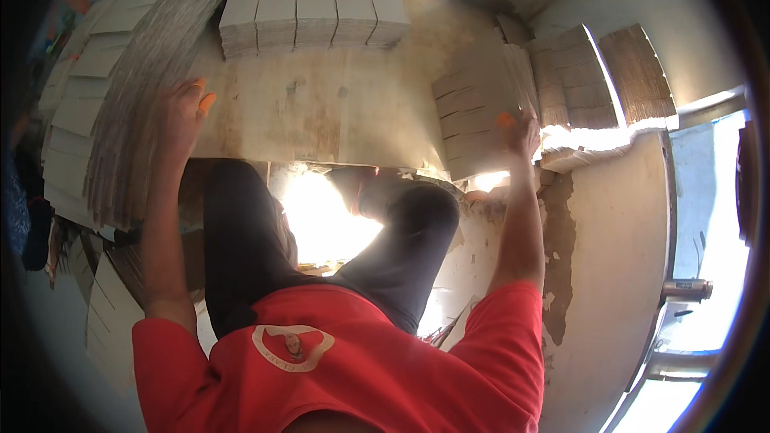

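Note:
My right hand (523, 136) is at the near right edge of a slotted cardboard sheet (475, 104). Its orange-covered thumb presses on the face, and the other fingers are partly hidden at the edge. Slightly blurred, the sheet leans at the table's right side. Over the left part of the wooden tabletop (321, 104), my left hand (183, 108) has orange covers on two fingertips. These stand apart with nothing visible between them. The hand is beside a long, tall stack of cardboard sheets (144, 88); whether it touches the stack I cannot tell.
Slotted cardboard blocks (313, 16) stand in a row at the table's far side. More cardboard stacks (573, 76) are at the right, by a pale ledge (613, 256) with a peeling surface. A metal cylinder (688, 290) is at the far right. Bright light glares between my knees.

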`<control>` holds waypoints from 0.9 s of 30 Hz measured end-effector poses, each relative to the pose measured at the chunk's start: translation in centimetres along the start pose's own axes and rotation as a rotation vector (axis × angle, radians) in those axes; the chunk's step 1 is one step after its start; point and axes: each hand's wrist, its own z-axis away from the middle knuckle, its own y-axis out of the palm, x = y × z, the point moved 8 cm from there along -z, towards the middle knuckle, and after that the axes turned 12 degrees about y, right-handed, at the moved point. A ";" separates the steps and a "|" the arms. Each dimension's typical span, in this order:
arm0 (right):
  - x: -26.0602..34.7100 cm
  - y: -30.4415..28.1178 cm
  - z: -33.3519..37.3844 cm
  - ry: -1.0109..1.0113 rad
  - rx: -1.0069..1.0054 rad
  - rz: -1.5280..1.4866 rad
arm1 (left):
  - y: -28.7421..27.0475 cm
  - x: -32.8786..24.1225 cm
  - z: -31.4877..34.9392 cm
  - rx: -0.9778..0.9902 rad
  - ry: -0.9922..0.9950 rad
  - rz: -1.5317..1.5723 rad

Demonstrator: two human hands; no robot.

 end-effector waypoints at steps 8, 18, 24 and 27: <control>7.6 -3.1 2.8 -0.121 -0.129 -0.975 | 7.8 -1.3 -5.6 -0.061 -0.035 0.249; 14.2 3.6 3.2 -0.100 0.113 -1.272 | 19.5 -4.9 -19.5 -0.043 0.186 0.150; 14.4 3.9 3.2 -0.067 -0.002 -1.326 | 26.2 -5.8 -22.8 0.070 0.197 -0.018; 14.4 4.3 2.7 -0.025 0.081 -1.275 | 28.6 -6.6 -22.9 0.214 0.305 -0.190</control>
